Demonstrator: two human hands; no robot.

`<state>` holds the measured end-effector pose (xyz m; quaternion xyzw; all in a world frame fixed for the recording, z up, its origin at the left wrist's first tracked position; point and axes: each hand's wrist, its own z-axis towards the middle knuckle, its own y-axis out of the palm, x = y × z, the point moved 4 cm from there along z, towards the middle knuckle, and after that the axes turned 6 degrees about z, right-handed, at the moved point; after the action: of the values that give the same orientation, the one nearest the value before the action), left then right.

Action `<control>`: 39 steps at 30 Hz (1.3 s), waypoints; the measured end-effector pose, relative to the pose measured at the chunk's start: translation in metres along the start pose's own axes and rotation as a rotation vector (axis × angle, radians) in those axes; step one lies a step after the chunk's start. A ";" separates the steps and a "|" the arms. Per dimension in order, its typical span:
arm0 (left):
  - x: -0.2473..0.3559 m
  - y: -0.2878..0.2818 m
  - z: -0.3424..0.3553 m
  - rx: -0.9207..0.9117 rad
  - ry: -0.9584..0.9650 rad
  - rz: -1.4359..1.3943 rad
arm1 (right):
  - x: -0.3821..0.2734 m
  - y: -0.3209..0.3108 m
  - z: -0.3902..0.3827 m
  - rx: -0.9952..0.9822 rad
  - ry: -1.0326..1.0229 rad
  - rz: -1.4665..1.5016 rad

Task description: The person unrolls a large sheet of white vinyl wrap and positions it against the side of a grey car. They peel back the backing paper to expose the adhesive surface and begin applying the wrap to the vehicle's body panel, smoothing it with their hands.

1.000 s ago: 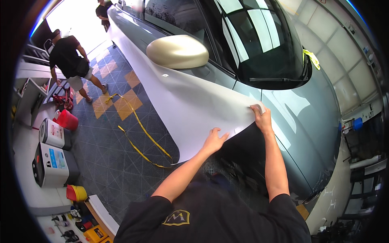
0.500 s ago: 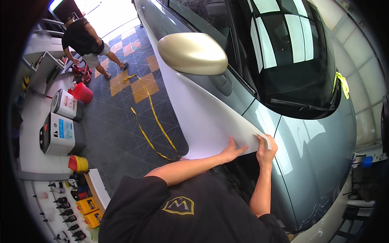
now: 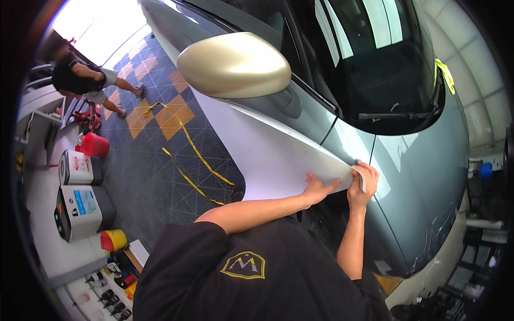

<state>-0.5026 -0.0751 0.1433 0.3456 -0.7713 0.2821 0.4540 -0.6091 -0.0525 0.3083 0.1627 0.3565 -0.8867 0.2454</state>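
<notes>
A large white film sheet (image 3: 267,152) hangs along the side of a grey-blue car (image 3: 423,176), running below the gold-coloured side mirror (image 3: 235,65). My right hand (image 3: 363,187) grips the sheet's near upper corner, fingers wrapped over its curled edge, beside the front fender. Flat against the sheet's lower near part rests my left hand (image 3: 319,191), thumb and fingers spread apart. Below the sheet, the dark gap by the car's side is mostly hidden by my arms.
A yellow strap (image 3: 190,142) lies on the dark tiled floor (image 3: 139,184). To the left stand two white-and-grey machines (image 3: 80,206), a red bucket (image 3: 95,144) and a yellow-and-red bucket (image 3: 113,240). Another person (image 3: 80,75) stands at the far left. A bright yellow cloth (image 3: 444,76) lies by the windshield.
My view has shifted, so the car and mirror sit further left and higher. Both hands stay at the sheet, its near corner drawn slightly rightward, the upper edge more folded. The other person has shifted in view.
</notes>
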 end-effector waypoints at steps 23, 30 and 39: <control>-0.025 -0.055 0.000 -0.524 -0.276 -0.505 | 0.003 0.007 -0.017 0.133 0.469 -0.258; -0.041 -0.143 0.018 -0.517 -0.246 -0.349 | 0.028 0.016 -0.015 0.212 0.268 -0.423; -0.010 -0.147 0.048 -0.428 -0.292 -0.421 | 0.027 0.020 -0.020 0.170 0.203 -0.493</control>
<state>-0.4069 -0.1968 0.1318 0.4308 -0.7817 -0.0388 0.4494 -0.6185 -0.0598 0.2712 0.1789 0.3325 -0.9255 -0.0290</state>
